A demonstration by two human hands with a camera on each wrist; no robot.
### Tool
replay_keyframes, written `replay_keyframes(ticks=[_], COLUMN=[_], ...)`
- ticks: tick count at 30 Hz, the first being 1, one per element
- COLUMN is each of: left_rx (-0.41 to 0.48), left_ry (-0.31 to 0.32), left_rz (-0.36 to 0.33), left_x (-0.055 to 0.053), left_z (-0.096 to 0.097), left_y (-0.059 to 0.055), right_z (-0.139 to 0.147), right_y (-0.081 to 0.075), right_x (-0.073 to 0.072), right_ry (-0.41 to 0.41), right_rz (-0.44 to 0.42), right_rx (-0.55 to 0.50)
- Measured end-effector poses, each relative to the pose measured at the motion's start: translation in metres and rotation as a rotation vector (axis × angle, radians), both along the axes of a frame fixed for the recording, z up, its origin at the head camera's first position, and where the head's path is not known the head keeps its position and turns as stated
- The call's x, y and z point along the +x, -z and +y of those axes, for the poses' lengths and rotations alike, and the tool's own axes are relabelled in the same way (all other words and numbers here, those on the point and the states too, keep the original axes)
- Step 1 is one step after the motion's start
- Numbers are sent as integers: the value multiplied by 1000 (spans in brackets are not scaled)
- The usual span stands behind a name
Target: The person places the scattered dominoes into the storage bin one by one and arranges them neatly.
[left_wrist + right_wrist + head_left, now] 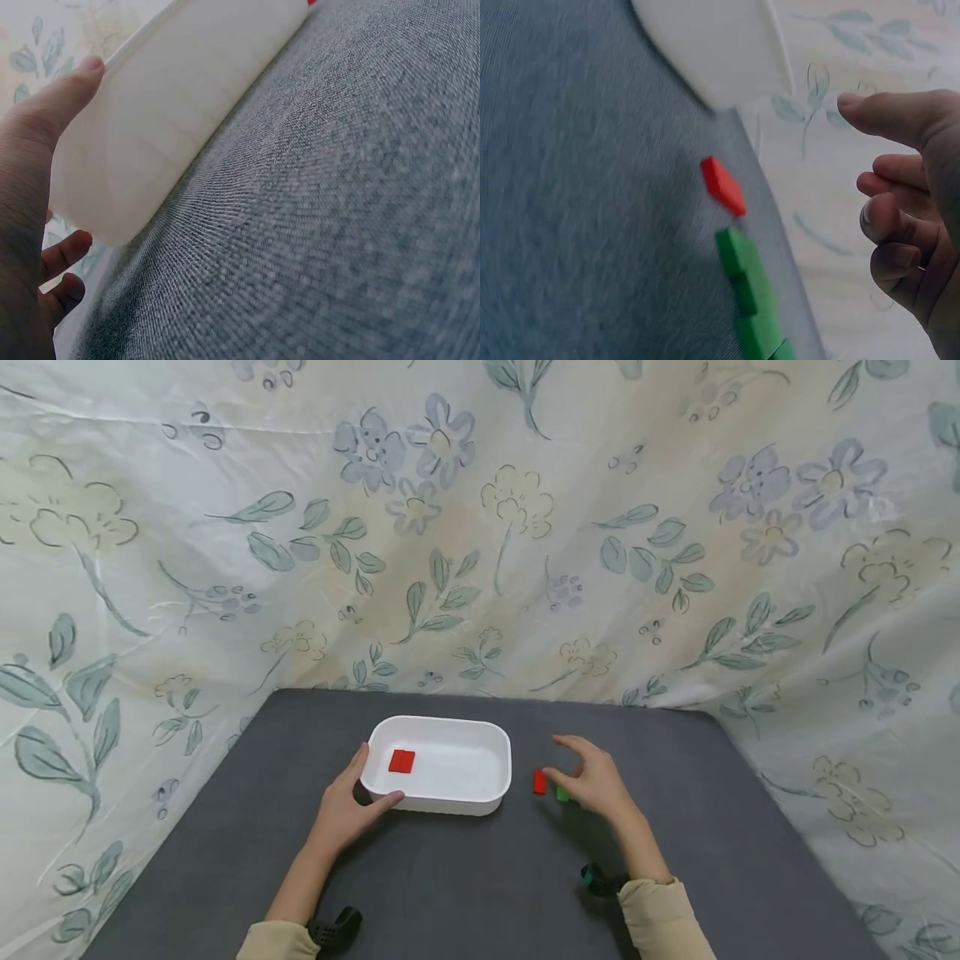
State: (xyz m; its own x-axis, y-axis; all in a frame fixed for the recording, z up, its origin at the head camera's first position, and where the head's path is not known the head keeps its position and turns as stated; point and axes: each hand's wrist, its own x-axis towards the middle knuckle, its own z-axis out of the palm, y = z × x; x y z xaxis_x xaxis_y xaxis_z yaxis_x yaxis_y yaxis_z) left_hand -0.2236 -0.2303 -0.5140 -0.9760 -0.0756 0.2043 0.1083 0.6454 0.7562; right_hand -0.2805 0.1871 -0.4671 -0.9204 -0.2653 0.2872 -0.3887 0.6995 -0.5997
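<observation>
A white plastic tub stands on the dark cloth, with red blocks lying flat side by side in its left part. My left hand holds the tub's near left corner, thumb along the front and fingers at the left side. Right of the tub, my right hand hovers with thumb and index finger apart and nothing between them. Beneath it lies a single red block. Several green blocks sit in a row beside that one, mostly covered by the hand in the head view.
Dark grey cloth covers the table. Behind and around it hangs a flowered curtain. A black band is on the left wrist and another on the right.
</observation>
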Motion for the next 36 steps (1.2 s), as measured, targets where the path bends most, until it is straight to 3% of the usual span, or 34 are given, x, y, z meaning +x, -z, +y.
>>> replay_keyframes(ticks=[7, 14, 20, 28, 36], left_rx=[-9, -3, -3, -9, -13], left_ry=[-2, -5, -2, -1, -5], left_rz=[-5, -2, 1, 2, 11], left_x=[-1, -2, 0, 1, 1], left_z=[1, 2, 2, 1, 2], left_y=[-1, -2, -1, 0, 0], right_z=[9, 12, 11, 4, 3], right_y=[16, 36, 45, 47, 43], right_x=[-8, -18, -16, -13, -9], right_ry=[-23, -52, -37, -22, -12], right_rz=[-34, -4, 3, 24, 27], right_rx=[87, 175, 234, 317, 336])
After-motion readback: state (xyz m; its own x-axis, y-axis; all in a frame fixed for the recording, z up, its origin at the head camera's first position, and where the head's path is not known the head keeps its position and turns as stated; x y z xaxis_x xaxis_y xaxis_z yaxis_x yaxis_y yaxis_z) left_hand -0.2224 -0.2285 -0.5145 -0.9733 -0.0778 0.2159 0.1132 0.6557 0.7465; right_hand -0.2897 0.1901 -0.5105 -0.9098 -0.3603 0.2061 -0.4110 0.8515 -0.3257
